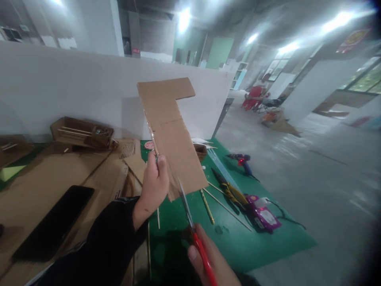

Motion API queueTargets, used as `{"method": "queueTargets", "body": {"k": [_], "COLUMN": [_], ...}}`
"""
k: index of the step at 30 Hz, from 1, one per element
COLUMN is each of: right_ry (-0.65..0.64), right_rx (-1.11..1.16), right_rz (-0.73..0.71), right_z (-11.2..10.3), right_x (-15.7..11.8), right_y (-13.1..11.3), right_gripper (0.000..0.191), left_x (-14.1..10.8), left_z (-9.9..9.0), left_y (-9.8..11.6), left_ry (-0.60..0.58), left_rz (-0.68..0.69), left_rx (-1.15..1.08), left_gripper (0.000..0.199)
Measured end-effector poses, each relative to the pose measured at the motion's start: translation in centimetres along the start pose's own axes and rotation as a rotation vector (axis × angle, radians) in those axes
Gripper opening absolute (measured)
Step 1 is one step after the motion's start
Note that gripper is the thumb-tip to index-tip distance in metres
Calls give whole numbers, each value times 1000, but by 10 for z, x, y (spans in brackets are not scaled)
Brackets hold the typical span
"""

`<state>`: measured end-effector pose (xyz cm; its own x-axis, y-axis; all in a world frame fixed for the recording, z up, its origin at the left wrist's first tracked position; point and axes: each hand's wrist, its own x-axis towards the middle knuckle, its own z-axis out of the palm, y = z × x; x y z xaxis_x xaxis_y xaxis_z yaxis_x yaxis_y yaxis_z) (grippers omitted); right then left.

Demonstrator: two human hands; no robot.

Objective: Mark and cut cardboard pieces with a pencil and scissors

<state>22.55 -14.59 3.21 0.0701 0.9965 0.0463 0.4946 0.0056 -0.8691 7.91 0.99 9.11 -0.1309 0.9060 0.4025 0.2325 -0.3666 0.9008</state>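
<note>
My left hand (154, 186) is closed on the left edge of a brown cardboard piece (175, 139), which is held up over the table. The cardboard has a side strip at its top right and a faint line drawn across its middle. In my right hand (205, 254) are red-handled scissors (200, 244), pointing up and away from me. Their metal blades reach the lower edge of the cardboard, close to a slit or crease there. My right fingers are partly hidden behind the handles.
A green mat (232, 246) carries yellow-handled pliers (232, 194), a glue gun (244, 163), a purple device (263, 213) and thin sticks. To the left lie a black phone-like slab (55, 222) and a cardboard box (81, 134). A white partition (74, 87) stands behind.
</note>
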Motion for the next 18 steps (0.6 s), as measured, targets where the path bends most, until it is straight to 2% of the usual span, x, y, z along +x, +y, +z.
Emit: {"method": "queueTargets", "body": {"k": [4,8,13,16,18], "right_ry": [-14,28,-43,38,81], "right_rx": [16,-36,-78,-55,-22], "right_rz": [-22,35,7,56,67], "right_z": [1,-1,-8,-9,-9], "right_x": [1,5,12,9,4], "right_y": [3,15,24,19,12], "right_gripper": [52,63,62,68,68], "left_x": [0,-8,-34,-45,-47], "left_z": [2,6,15,17,17], "left_y": [-1,-3,-5,-2,1], "left_ry": [13,3,-121,-209,-226], "left_rz": [-3,-71,-146,-115,-94], "left_rx": [-50,-150,-236,-218,-208], "left_gripper": [27,28,33,34,35]}}
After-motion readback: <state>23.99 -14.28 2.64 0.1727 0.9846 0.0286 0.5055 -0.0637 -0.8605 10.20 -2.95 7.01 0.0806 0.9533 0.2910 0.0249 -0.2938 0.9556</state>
